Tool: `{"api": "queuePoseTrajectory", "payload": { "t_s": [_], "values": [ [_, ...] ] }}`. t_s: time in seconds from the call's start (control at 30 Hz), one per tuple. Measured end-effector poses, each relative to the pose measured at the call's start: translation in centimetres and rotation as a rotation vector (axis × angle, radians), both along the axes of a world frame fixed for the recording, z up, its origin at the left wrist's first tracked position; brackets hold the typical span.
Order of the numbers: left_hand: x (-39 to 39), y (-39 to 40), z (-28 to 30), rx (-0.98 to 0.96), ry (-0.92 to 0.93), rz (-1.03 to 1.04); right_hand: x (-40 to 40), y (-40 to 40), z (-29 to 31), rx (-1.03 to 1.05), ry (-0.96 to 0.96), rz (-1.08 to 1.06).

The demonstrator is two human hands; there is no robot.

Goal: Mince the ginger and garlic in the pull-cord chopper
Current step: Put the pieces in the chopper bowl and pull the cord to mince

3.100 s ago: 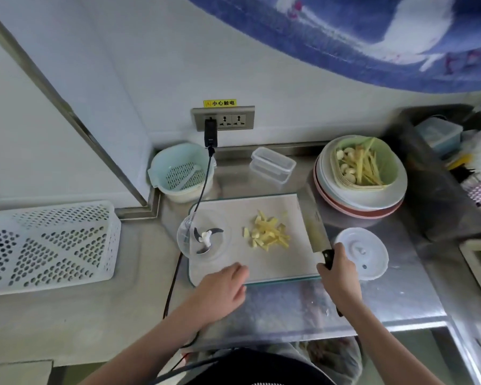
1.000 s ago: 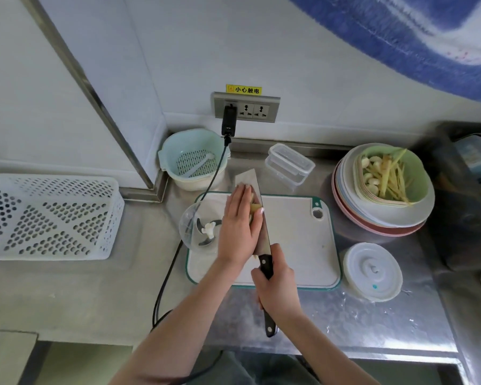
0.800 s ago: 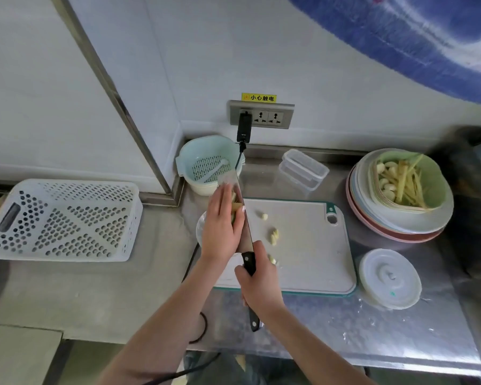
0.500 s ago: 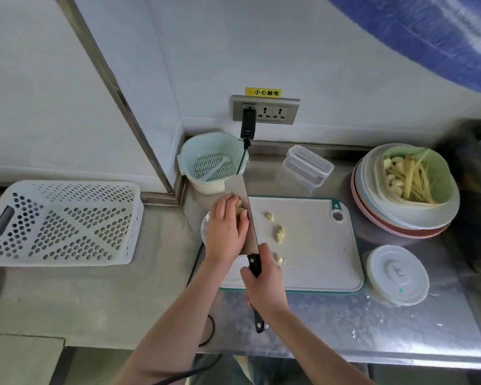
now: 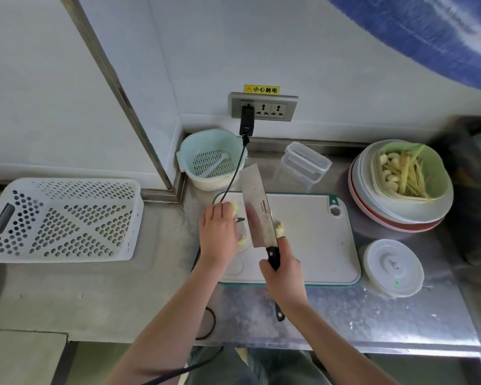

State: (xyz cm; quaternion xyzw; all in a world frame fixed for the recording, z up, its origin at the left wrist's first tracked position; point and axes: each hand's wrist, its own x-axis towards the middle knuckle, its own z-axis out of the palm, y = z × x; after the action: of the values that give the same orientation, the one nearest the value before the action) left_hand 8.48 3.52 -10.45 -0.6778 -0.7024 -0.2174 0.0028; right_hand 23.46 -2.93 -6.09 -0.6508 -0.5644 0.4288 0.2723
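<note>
My right hand (image 5: 285, 279) grips the black handle of a cleaver (image 5: 257, 209), whose blade is held flat above the white cutting board (image 5: 314, 240). My left hand (image 5: 217, 232) hovers over the clear chopper bowl (image 5: 242, 240) at the board's left end and hides most of it. Pale ginger pieces (image 5: 234, 207) show at my left fingertips, and some lie in the bowl. A few ginger pieces (image 5: 278, 227) remain on the board just right of the blade. The chopper's white lid (image 5: 393, 266) lies on the counter to the right of the board.
A stack of plates with a green dish (image 5: 431, 173) of ginger strips and garlic cloves stands at the right. A mint colander (image 5: 211, 158), a clear lidded box (image 5: 306, 162) and a wall socket with a black cable (image 5: 233, 176) are behind the board. A white perforated basket (image 5: 59, 218) sits left.
The ginger pile was lifted on the cleaver blade and carried left to the chopper bowl. My left hand slid off the blade and now sits over the bowl; a few pieces fell on the board.
</note>
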Motion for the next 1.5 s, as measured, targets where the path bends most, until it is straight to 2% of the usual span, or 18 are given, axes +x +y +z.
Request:
{"api": "queuePoseTrajectory", "payload": {
  "t_s": [0.13,0.2,0.27,0.33,0.4,0.5,0.77,0.83,0.9,0.93,1.0,1.07,1.13,1.3,1.43,1.5],
  "values": [
    [-0.7,-1.1,0.9,0.092,0.057,-0.088,3.0,0.2,0.6,0.102,-0.11,-0.086],
    [-0.1,-1.9,1.2,0.114,0.056,-0.238,5.5,0.9,0.5,0.149,-0.254,-0.109],
    [1.2,-3.5,1.1,0.137,0.083,-0.472,7.9,2.2,0.4,0.183,-0.483,-0.041],
    [2.7,-5.3,0.5,0.07,0.152,-0.71,9.8,3.9,0.3,0.188,-0.683,0.089],
    [3.9,-6.7,-0.1,-0.129,0.194,-0.821,10.8,5.8,-0.1,0.187,-0.812,0.24],
    [4.9,-7.2,-0.6,-0.433,0.233,-0.714,11.0,7.1,-0.9,0.188,-0.943,0.452],
    [5.1,-7.9,-2.2,-0.332,-0.046,-0.451,15.8,1.9,-3.3,0.288,-0.992,0.623],
    [5.0,-8.0,-2.2,-0.278,-0.101,-0.439,17.3,0.8,-3.2,0.298,-0.964,0.665],
    [5.2,-7.9,-2.2,-0.273,-0.119,-0.401,18.2,-0.3,-2.6,0.247,-0.857,0.587],
    [5.4,-7.8,-2.4,-0.265,-0.132,-0.372,18.2,-0.7,-2.1,0.186,-0.777,0.506],
    [6.0,-7.6,-2.9,-0.24,-0.158,-0.318,17.2,-1.4,-1.5,0.001,-0.499,0.268],
    [7.0,-7.4,-3.2,-0.241,-0.218,-0.272,15.3,-1.8,-1.5,-0.095,-0.242,0.02],
    [8.1,-7.2,-3.1,-0.271,-0.284,-0.212,13.2,-2.1,-1.6,-0.152,-0.119,-0.1],
    [8.8,-6.8,-2.9,-0.226,-0.269,-0.185,10.5,-4.0,-2.2,-0.242,-0.029,-0.183],
    [8.5,-5.7,-3.8,-0.294,-0.125,-0.186,9.4,-5.6,-2.4,-0.24,0.011,-0.222],
    [9.1,-5.0,-3.9,-0.348,-0.153,-0.115,8.9,-6.0,-2.6,-0.245,0.049,-0.24]
  ]
}}
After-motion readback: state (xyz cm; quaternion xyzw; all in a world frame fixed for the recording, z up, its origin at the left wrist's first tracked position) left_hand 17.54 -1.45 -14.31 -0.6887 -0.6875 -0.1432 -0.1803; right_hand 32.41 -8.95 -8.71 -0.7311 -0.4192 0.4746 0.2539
